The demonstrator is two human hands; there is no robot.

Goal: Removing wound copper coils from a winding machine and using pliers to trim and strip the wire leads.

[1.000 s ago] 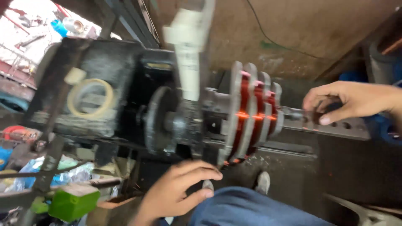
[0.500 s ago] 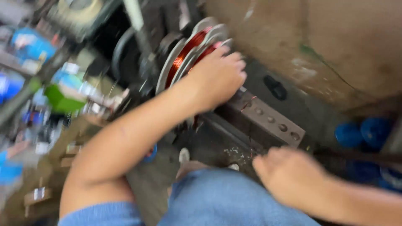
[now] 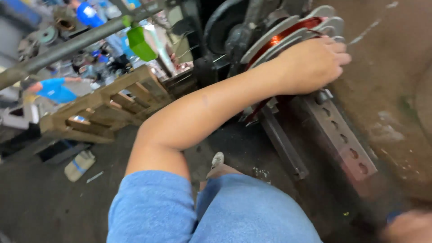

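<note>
My left hand (image 3: 310, 63) lies over the winding former (image 3: 288, 33), a stack of grey discs with copper-red wire wound between them. The fingers curl over the discs' far edge and the palm presses on the coils. The forearm stretches up from the lower left, out of a blue sleeve. My right hand (image 3: 407, 227) shows only as a blurred patch at the bottom right corner, and I cannot make out its fingers. The former sits on a dark machine with a black wheel (image 3: 220, 22) behind it.
A perforated metal bar (image 3: 342, 135) and a dark rail (image 3: 283, 144) run down from the former. A wooden pallet (image 3: 103, 108) stands at the left under a grey pipe (image 3: 67, 47) and a green container (image 3: 141, 42). Someone in blue (image 3: 54, 90) crouches far left.
The view has swung and tilted. My left hand stays on the wound discs. My right hand has dropped to the bottom right corner, mostly out of view.
</note>
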